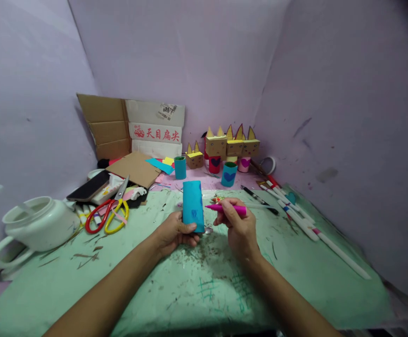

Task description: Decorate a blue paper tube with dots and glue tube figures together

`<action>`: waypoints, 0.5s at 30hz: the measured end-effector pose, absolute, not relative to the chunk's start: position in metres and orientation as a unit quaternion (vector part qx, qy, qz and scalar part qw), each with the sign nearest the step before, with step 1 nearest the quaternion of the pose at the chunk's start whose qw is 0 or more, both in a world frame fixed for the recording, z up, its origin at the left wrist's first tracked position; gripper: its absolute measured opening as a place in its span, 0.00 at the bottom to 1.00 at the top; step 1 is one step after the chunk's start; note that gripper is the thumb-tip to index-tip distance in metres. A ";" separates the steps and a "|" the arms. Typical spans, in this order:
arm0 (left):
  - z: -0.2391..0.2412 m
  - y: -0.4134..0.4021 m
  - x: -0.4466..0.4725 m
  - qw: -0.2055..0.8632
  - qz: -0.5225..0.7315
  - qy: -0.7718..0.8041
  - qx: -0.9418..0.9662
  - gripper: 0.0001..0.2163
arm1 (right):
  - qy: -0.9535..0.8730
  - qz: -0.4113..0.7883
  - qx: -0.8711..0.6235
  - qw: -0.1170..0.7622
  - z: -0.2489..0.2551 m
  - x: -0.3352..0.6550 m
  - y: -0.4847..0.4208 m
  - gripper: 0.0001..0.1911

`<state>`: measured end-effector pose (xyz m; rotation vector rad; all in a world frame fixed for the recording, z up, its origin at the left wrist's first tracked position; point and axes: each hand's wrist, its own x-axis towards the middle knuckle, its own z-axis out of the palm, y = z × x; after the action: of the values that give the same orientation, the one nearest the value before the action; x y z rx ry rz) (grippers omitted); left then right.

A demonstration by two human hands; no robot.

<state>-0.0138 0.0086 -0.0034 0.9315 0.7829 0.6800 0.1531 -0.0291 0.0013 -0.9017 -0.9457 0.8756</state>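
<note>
My two hands are both occupied on my feed. The left hand [179,231] grasps the lower end of a bright blue oblong piece [191,195] of what looks like paper, thumb laid over its lower front, fingers curled behind and beneath. The right hand [238,229] pinches a slender magenta-fronted marker [239,210] between thumb and fingers, with a pale length of barrel running out behind the grip.

The blue piece sits near the middle of my view, up and to the right of the left wrist, directly left of the right hand. Its long axis runs up the view, near upright; the marker lies almost square across it, nib facing its right edge. I see the nib just beside that edge, seemingly without contact, though from this single angle I can't tell how they compare in depth. The left hand is nearer, being on the piece itself; the right reaches toward it only through the marker. I judge that small sideways gap, and which face is turned toward the nib, to be what any stroke depends on. A darker blue mark shows low on the front, above the thumb.

Beyond, well clear of both hands, stands a blue paper-like cylinder with a dark blue heart [229,177].
</note>
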 end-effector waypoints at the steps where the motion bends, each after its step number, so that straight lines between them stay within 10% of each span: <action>1: -0.003 0.008 -0.014 0.766 0.314 0.360 0.431 0.22 | -0.419 0.396 -0.406 0.709 0.001 0.150 -0.029 0.14; 15: -0.002 0.007 -0.014 0.763 0.323 0.372 0.419 0.16 | -0.495 0.302 -0.487 0.654 0.000 0.148 -0.031 0.09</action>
<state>-0.0139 0.0070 -0.0023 0.9111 0.8085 0.7018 0.1483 -0.0307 -0.0002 -1.1041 -1.1220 0.6843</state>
